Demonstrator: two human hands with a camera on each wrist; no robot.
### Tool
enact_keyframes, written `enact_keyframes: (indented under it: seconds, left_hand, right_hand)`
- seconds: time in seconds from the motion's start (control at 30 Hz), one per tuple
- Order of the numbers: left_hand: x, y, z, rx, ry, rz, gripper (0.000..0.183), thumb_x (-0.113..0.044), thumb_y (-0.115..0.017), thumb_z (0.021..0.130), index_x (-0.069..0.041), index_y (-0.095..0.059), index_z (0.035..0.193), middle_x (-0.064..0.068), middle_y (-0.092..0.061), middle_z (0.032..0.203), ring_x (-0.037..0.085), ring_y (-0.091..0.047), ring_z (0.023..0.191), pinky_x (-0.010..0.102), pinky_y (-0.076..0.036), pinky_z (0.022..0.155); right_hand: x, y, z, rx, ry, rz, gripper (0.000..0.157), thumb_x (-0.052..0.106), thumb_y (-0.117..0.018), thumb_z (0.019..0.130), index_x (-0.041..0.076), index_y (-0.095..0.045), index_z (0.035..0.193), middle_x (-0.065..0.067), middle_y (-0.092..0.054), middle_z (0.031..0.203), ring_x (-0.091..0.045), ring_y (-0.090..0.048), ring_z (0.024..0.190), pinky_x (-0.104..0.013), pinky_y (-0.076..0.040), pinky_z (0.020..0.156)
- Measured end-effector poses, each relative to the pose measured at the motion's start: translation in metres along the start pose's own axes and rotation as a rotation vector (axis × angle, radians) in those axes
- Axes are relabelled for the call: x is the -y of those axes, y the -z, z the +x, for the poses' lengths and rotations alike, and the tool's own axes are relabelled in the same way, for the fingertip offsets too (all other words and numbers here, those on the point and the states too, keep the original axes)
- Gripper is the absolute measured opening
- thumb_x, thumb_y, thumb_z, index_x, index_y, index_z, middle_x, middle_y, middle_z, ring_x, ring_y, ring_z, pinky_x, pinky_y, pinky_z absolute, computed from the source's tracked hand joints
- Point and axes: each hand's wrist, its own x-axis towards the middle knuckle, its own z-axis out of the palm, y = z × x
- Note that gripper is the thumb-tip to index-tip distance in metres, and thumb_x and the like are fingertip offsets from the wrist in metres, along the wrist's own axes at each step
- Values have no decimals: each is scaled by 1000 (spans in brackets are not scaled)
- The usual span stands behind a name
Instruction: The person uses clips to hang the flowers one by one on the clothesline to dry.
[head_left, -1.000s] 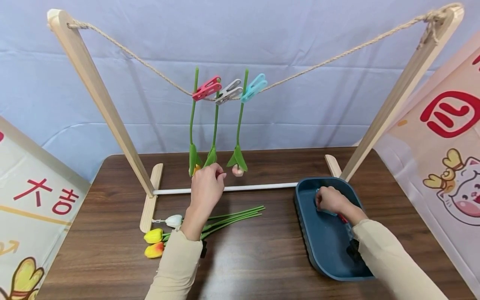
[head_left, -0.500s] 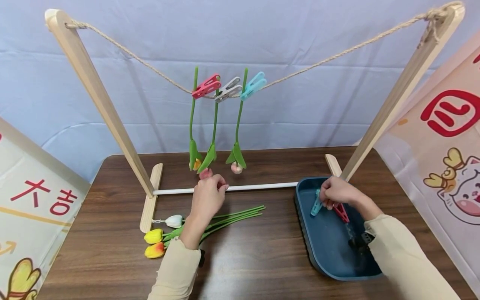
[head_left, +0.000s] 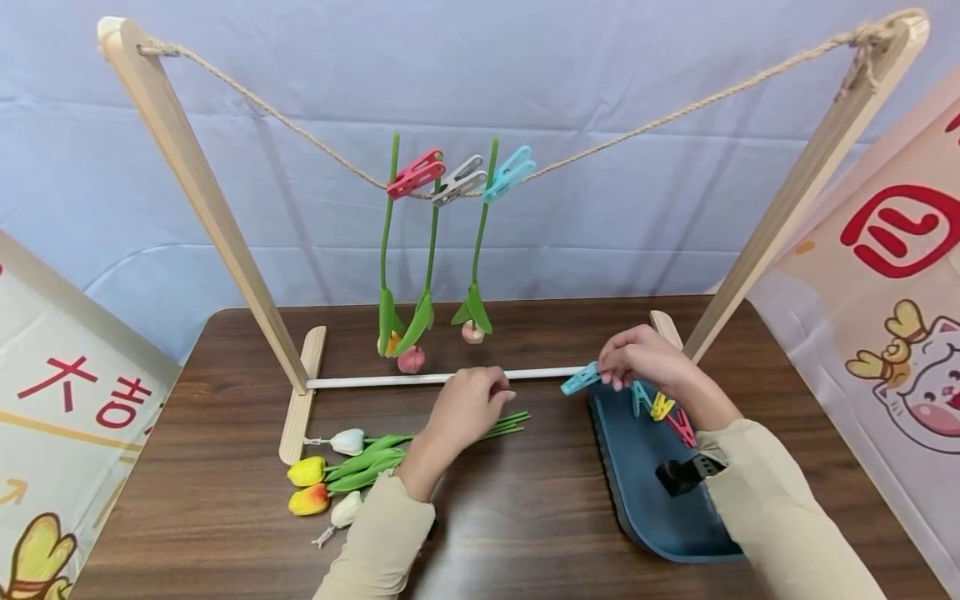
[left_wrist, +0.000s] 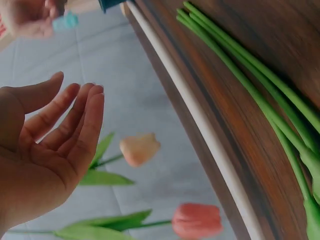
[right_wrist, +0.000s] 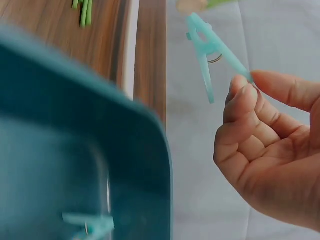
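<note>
My right hand (head_left: 654, 362) pinches a light blue clothespin (head_left: 581, 379) by one handle, just above the left back corner of the dark blue bin (head_left: 660, 525). In the right wrist view the clothespin (right_wrist: 206, 47) points away from the thumb and fingertips (right_wrist: 242, 97). My left hand (head_left: 467, 406) hovers over the stems of the lying tulips; in the left wrist view the hand (left_wrist: 55, 130) is relaxed with nothing in it. Artificial tulips with white (head_left: 348, 442), yellow (head_left: 307, 472) and orange-yellow (head_left: 308, 501) heads lie at left, partly under the left forearm.
Three tulips hang head-down from the rope (head_left: 652, 123), held by red (head_left: 417, 173), grey (head_left: 460, 181) and blue (head_left: 510, 173) clothespins. Wooden posts (head_left: 202, 200) and a white rod (head_left: 375, 382) frame it. Inside the bin lie blue, yellow (head_left: 662, 407) and red (head_left: 682, 427) clothespins.
My right hand has come up out of the bin and moved left with a light blue clothespin. The left hand has moved right and down, away from the hanging tulips, toward the lying stems.
</note>
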Motion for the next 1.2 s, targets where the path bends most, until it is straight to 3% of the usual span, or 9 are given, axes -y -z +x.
enact_keyframes:
  seconds: [0.27,0.47,0.63,0.73,0.87,1.0,1.2]
  left_hand:
    - [-10,-10,9,79,-2,20,15,-22,-69,82,-10,-62,79,-5,-50,63,8,-46,55,22,-38,53]
    - [-8,-14,10,72,-4,54,14,-20,-71,80,-9,-63,77,-4,-51,64,10,-48,56,24,-39,53]
    - [-5,-11,9,74,2,58,11,-16,-69,82,-9,-63,75,-1,-58,68,11,-52,59,26,-44,57]
    - [-4,-4,10,94,31,37,11,-15,-67,83,-7,-65,76,0,-59,67,12,-51,57,28,-43,55]
    - [-2,6,10,124,71,13,11,-14,-66,84,-6,-67,77,0,-60,66,14,-52,56,29,-43,54]
    - [-2,14,10,165,89,7,12,-14,-64,85,-5,-68,79,0,-60,66,14,-53,56,29,-43,53]
    - [0,23,9,212,73,10,11,-11,-61,87,-6,-69,81,-1,-60,67,12,-51,57,27,-41,54]
  right_hand:
    - [9,-32,15,5,40,62,14,0,-54,84,-13,-59,86,-8,-60,63,-15,-56,51,-28,-44,50]
    - [12,-45,19,34,59,90,14,-1,-54,84,-13,-60,83,-9,-60,62,-14,-55,49,-25,-43,48]
    - [11,-46,20,43,96,21,14,3,-56,87,-10,-60,85,-11,-61,68,-17,-55,53,-27,-44,51]
    - [10,-46,18,44,163,-45,15,3,-57,87,-8,-59,96,-14,-61,76,-21,-54,60,-29,-44,54]
    - [9,-48,18,64,318,-140,28,-4,-60,83,-9,-55,110,-13,-59,81,-22,-52,66,-28,-44,58]
    - [9,-52,19,48,452,-241,36,-7,-66,77,-7,-56,111,-12,-58,81,-18,-50,65,-27,-43,58]
    - [10,-58,23,9,503,-307,38,-5,-70,75,-3,-60,111,-11,-60,83,-16,-51,68,-29,-44,60]
